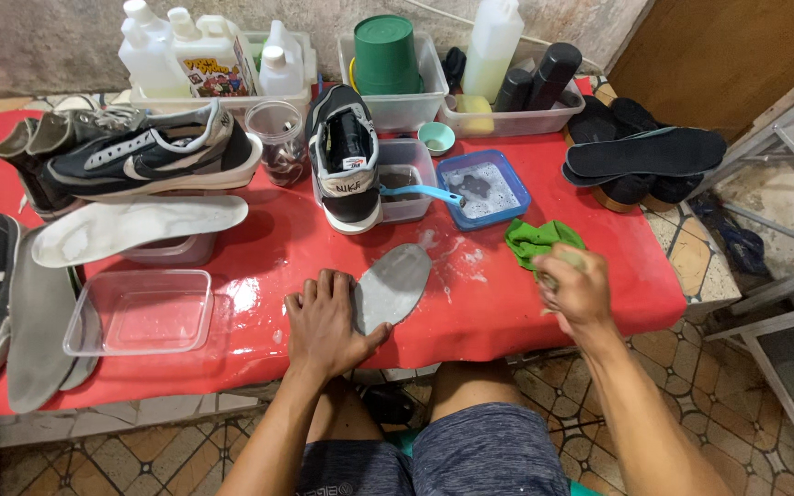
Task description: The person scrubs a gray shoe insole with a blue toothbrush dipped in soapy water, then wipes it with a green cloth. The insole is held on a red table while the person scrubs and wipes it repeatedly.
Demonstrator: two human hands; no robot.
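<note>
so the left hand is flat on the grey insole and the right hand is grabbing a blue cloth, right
Not quite: the cloth is green, not blue, as the head view shows. The rest holds: the left hand lies flat on the grey insole and the right hand is at the cloth.

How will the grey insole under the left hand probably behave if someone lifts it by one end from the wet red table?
The grey insole looks thin and flat, so it would probably bend and droop. Foam and wet patches show on the red table around it, so it may feel slippery. The left hand presses its near end flat, which suggests it slides easily.
</note>
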